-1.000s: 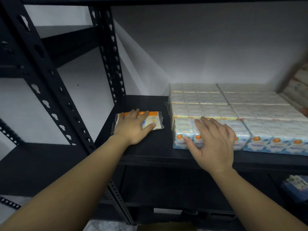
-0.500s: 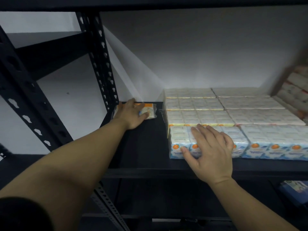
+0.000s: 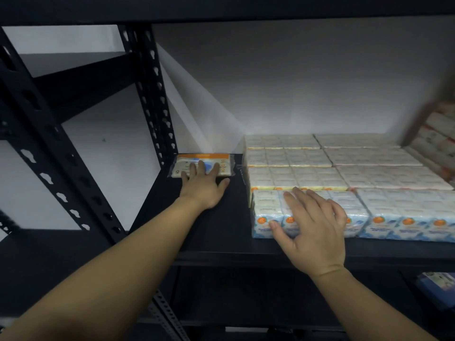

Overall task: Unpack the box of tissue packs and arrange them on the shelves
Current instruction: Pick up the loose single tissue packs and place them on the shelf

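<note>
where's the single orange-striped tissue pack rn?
Head view: the single tissue pack lies flat at the back-left corner of the shelf, beside the rear upright, under the left hand fingers, apart from the stacked packs on its right.

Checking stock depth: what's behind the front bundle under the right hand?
Behind the front bundle, three more rows of bundles reach the wall. The right hand covers part of its top.

Stockroom: metal racking [image 3: 152, 94], stacked tissue packs [image 3: 320, 168]
</note>
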{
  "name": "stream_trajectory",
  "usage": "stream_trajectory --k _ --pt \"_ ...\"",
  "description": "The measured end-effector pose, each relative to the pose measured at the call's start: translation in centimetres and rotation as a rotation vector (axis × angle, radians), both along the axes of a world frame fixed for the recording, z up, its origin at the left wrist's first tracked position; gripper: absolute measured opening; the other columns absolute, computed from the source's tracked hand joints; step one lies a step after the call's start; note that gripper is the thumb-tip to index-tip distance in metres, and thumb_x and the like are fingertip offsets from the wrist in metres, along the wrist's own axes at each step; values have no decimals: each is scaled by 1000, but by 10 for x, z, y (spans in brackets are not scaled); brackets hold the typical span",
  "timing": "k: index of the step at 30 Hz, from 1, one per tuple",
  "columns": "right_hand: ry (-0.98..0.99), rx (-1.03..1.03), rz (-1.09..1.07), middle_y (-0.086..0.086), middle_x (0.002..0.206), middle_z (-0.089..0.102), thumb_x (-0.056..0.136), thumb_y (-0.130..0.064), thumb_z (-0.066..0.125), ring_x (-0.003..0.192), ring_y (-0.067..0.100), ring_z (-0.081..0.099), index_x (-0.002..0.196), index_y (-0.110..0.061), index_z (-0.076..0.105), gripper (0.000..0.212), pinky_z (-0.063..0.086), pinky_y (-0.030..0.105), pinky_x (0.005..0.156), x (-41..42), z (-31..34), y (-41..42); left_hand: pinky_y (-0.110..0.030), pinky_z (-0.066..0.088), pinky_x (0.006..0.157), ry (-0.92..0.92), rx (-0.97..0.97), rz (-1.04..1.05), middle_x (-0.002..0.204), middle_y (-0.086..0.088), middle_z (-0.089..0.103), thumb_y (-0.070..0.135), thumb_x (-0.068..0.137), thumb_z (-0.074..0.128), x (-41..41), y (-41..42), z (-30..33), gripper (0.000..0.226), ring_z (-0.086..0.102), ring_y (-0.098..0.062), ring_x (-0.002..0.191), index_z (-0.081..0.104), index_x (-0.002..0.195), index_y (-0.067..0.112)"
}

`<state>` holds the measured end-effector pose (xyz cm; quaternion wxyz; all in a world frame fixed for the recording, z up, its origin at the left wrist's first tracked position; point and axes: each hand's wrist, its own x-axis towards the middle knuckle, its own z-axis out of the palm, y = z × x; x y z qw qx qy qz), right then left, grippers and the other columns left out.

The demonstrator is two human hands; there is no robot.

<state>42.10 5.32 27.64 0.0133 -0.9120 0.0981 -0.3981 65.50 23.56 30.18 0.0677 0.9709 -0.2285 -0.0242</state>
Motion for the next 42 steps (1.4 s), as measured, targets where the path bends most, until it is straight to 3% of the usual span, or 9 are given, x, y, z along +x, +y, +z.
stream_trajectory --k 14,19,23,26,34,38,42 --pt "2 -2 -16 3 139 65 90 -62 57 133 27 56 133 -18 69 62 33 53 111 1 0 1 -63 5 125 -8 1 -26 173 -12 -1 70 101 21 16 -2 2 73 -2 -39 158 10 164 35" --pt "6 -7 -18 2 139 64 91 -62 55 134 27 55 133 -19 68 62 31 52 112 1 0 0 -62 -2 125 29 -90 -32 173 -13 -7 69 102 21 7 2 5 76 -11 -37 158 0 165 32" --pt "4 -9 -14 2 140 64 92 -63 53 133 27 55 134 -19 68 62 31 51 112 1 0 1 -62 -1 125 11 -91 -48 173 -12 -4 69 101 24 -15 16 4 78 -9 -35 158 6 165 29" --pt "13 -1 -14 3 140 63 93 -63 51 133 27 54 135 -19 67 63 31 51 112 -1 2 2 -62 1 125 20 -150 -32 173 -10 0 68 101 29 -45 32 2 79 -7 -33 159 10 165 27" --pt "150 58 3 3 155 52 98 -68 43 144 26 43 146 -23 55 67 24 50 120 -8 9 2 -49 -1 127 -58 -319 -47 173 -7 8 62 103 36 -174 46 0 76 -3 -25 159 14 165 24" --pt "171 85 149 4 163 41 100 -66 43 153 25 31 155 -22 45 70 15 50 127 -27 16 -5 -41 -3 128 -158 -438 -87 172 -4 15 56 103 45 -241 34 -9 73 3 -20 159 23 164 23" --pt "124 137 294 4 163 41 101 -51 54 154 24 31 153 -20 48 61 16 51 128 -86 2 -30 -41 -4 127 -214 -502 -93 167 -1 30 49 100 54 -306 10 -36 66 15 -17 157 37 158 22"
